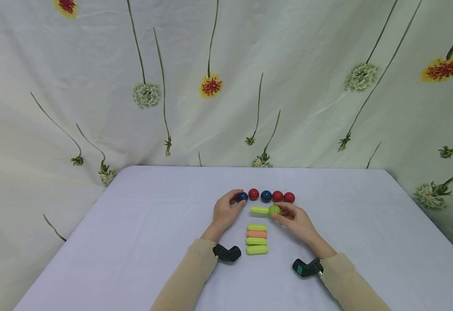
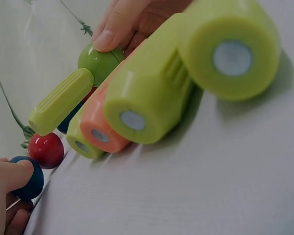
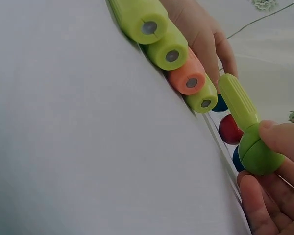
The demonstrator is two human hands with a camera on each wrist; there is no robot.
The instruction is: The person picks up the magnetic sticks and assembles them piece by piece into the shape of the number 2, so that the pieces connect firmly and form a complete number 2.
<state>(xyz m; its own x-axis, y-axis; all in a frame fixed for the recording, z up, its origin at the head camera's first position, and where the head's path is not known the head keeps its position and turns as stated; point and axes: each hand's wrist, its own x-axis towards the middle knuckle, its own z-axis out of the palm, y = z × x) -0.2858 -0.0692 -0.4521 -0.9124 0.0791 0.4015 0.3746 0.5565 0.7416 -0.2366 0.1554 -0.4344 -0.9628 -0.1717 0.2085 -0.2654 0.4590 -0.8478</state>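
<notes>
A pale cloth (image 1: 308, 52) printed with long-stemmed flowers is hanging behind the table (image 1: 141, 242), whose white top is stretching out under both your forearms. Your left hand (image 1: 224, 212) is pinching a dark blue ball (image 1: 242, 197), the thumb pressing on its surface; this ball is sitting at the left end of a row. Just to its right a red ball (image 1: 253, 194) is resting, then a second blue ball (image 1: 266, 196), then two more red balls (image 1: 283, 196), all lying near one another. Your right hand (image 1: 297, 220) is holding a green ball (image 1: 274, 211) between thumb and fingers, nearer to you than the row. A yellow-green stick (image 1: 259, 210) is meeting that ball end-on and pointing away from it to the left; you cannot tell from these views whether the ball is touching the tabletop. Closer to you, four short sticks are lying side by side: a yellow-green one (image 1: 256, 227) farthest off, then an orange one (image 1: 256, 234), then two more yellow-green ones (image 1: 256, 250). Grey discs (image 2: 232, 58) are showing in their ends. Beige sleeves (image 1: 189, 276) are covering your forearms, and you are wearing a black device (image 1: 226, 253) at each wrist.
</notes>
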